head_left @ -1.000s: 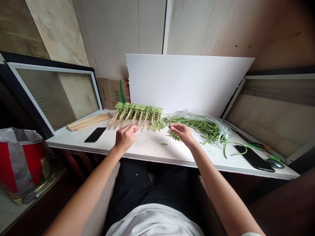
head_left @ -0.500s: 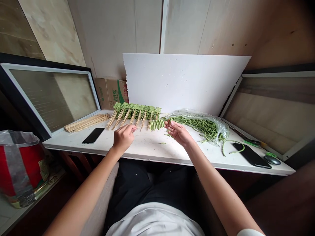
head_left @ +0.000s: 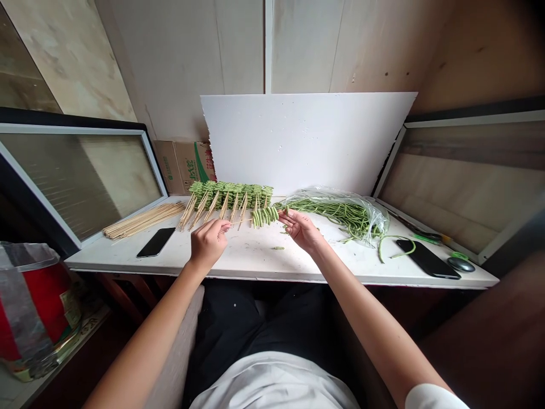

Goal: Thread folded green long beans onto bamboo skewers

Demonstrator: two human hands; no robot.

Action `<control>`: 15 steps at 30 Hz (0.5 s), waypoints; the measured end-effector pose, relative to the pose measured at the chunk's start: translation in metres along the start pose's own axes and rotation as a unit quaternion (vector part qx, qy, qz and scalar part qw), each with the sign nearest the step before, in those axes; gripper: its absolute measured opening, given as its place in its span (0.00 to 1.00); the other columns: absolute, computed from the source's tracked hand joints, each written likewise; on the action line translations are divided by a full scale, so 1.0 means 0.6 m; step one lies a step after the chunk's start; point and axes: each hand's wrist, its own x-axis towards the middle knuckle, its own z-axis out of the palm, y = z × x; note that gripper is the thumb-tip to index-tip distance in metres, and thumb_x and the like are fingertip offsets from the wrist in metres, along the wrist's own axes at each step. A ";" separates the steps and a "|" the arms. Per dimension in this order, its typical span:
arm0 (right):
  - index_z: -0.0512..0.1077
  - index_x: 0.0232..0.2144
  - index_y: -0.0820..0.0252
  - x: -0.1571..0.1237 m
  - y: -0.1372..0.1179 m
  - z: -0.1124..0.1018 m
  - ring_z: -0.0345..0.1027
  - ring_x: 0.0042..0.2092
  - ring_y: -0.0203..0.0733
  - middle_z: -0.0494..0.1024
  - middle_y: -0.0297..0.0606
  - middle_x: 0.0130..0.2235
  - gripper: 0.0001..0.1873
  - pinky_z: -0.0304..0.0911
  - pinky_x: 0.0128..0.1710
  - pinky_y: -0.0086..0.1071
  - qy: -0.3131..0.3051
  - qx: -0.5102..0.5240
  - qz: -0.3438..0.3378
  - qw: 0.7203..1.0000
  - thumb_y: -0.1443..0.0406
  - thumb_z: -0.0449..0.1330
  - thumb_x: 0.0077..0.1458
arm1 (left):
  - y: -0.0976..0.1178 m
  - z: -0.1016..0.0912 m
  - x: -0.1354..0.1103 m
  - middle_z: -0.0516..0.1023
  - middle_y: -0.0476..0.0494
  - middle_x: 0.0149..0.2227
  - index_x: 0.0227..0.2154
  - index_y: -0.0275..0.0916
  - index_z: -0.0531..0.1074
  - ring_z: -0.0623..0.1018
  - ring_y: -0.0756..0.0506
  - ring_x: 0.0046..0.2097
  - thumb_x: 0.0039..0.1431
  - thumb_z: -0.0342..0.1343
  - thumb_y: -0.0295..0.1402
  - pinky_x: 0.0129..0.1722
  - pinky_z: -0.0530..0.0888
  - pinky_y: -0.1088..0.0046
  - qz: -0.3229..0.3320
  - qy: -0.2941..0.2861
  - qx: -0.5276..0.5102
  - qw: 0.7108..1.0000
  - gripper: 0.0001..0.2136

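Note:
My left hand [head_left: 208, 241] pinches the plain end of a thin wooden skewer [head_left: 237, 221], which lies nearly level above the table. Several short green bean pieces [head_left: 264, 216] are threaded side by side on its right part. At the right end of the skewer, my right hand [head_left: 301, 228] has its thumb and fingers closed on a small piece of green bean [head_left: 286, 210]. Behind the hands lies a stack of filled bean skewers [head_left: 230, 193], their bare ends toward me. To the right, long green beans [head_left: 336, 215] spill from a clear plastic bag [head_left: 381, 218].
Loose wooden skewers [head_left: 142, 220] and a phone [head_left: 155, 242] lie at the left of the white table [head_left: 251, 261]. On the right are another phone [head_left: 428, 260], a computer mouse [head_left: 461, 264] and a single bean [head_left: 383, 247]. A white board [head_left: 306, 142] stands behind.
The view has turned a little, so the table's things sit further left in the picture. Both hands keep hold at the two ends of the skewer, with almost no other movement.

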 end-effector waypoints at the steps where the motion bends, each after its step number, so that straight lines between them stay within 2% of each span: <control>1: 0.80 0.42 0.53 0.000 0.002 0.001 0.75 0.60 0.48 0.83 0.42 0.55 0.17 0.74 0.36 0.27 0.000 0.003 -0.001 1.000 0.54 0.74 0.52 | 0.000 0.000 0.000 0.86 0.47 0.34 0.36 0.40 0.78 0.86 0.44 0.37 0.55 0.50 0.14 0.35 0.78 0.71 0.001 0.003 0.000 1.000 0.16; 15: 0.81 0.40 0.54 0.001 0.007 0.008 0.78 0.56 0.49 0.85 0.42 0.51 0.17 0.76 0.35 0.28 0.028 0.000 0.003 1.000 0.53 0.75 0.51 | 0.002 0.000 -0.001 0.86 0.47 0.33 0.36 0.40 0.78 0.86 0.44 0.37 0.57 0.50 0.16 0.34 0.78 0.71 -0.013 -0.016 0.006 1.000 0.16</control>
